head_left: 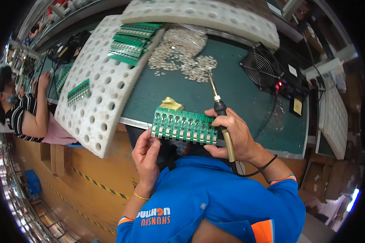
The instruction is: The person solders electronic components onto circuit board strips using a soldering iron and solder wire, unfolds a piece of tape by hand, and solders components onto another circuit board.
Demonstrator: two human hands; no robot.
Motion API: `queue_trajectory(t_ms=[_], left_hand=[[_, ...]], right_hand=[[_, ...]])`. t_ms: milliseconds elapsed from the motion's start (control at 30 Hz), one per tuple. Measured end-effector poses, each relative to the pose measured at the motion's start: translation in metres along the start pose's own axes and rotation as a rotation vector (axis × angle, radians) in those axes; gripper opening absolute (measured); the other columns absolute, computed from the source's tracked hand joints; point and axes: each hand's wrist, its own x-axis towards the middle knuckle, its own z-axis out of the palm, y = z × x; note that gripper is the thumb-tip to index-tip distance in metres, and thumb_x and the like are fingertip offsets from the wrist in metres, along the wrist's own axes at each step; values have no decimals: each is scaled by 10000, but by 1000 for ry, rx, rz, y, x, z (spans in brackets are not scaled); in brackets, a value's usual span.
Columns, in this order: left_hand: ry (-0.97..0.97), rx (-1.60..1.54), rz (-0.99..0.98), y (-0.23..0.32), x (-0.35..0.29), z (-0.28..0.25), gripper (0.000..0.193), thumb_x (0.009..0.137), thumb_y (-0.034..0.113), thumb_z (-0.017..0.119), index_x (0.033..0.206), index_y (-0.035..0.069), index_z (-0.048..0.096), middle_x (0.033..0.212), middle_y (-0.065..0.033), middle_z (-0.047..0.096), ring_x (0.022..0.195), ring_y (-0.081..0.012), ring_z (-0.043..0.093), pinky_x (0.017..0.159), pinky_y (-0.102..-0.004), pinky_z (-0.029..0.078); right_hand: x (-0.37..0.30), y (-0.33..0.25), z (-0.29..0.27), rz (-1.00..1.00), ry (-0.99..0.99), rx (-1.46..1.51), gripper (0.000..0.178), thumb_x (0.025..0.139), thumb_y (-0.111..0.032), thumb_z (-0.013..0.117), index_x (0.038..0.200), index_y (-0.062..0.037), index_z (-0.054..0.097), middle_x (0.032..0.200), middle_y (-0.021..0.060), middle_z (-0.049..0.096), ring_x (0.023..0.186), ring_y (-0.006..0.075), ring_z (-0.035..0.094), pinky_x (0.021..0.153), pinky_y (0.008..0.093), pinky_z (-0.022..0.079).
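Observation:
A green circuit board panel (184, 126), with rows of small white parts and pins along its lower edge, is held up before my body. My left hand (146, 156) pinches its lower left corner between thumb and fingers. At the right end my right hand (237, 137) grips the panel's edge and also holds a soldering iron (220, 107). The iron's metal tip points up and away, toward a heap of small silvery parts (196, 67) on the green bench. Just behind the panel lies a crumpled yellow piece (171, 103).
White foam sheets with holes (99, 95) lie left and at the back; a stack of green boards (134, 42) rests on the left one. A black fan (258, 67) stands on the right of the bench (235, 91). Another person (28, 109) sits at far left.

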Motion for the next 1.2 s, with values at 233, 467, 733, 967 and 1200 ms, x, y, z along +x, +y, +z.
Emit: queue_trajectory(t_ms=[233, 467, 733, 967, 1200], left_hand=[[-115, 161, 218, -18, 3, 17, 209, 830, 18, 653, 982, 21, 509, 849, 35, 489, 696, -16, 433, 619, -154, 372], [-294, 362, 313, -10, 10, 19, 274, 781, 12, 693, 1040, -13, 606, 944, -10, 517, 766, -62, 458, 689, -187, 393], [-320, 279, 340, -19, 21, -1, 209, 776, 43, 729, 948, 4, 616, 930, -22, 524, 652, -32, 384, 564, -171, 331], [-249, -21, 87, -31, 14, -7, 197, 851, 46, 666, 1021, 14, 571, 933, -1, 549, 732, -34, 473, 671, -164, 405], [-180, -116, -117, -33, 14, -2, 163, 876, 64, 642, 1007, 13, 560, 910, 6, 576, 815, -40, 510, 738, -183, 422]], right_hand=[[-45, 1, -21, 124, 6, 139, 583, 610, -128, 806, 1049, -48, 432, 1084, 206, 576, 939, 331, 602, 806, 395, 489], [-52, -2, -35, 251, -36, 235, 559, 637, -149, 781, 1063, -33, 439, 1053, 175, 585, 944, 292, 621, 819, 367, 499], [-30, -9, -29, 416, -61, 416, 490, 691, -174, 746, 1076, -11, 492, 980, 123, 596, 762, 197, 658, 673, 307, 534], [-24, -8, -16, 356, 52, 310, 540, 727, -290, 763, 1075, -34, 438, 1064, 149, 607, 747, 177, 655, 640, 280, 535], [-29, -6, -2, 446, 141, 151, 451, 723, -66, 709, 1068, -49, 419, 1078, 137, 607, 780, 169, 643, 664, 285, 526]])
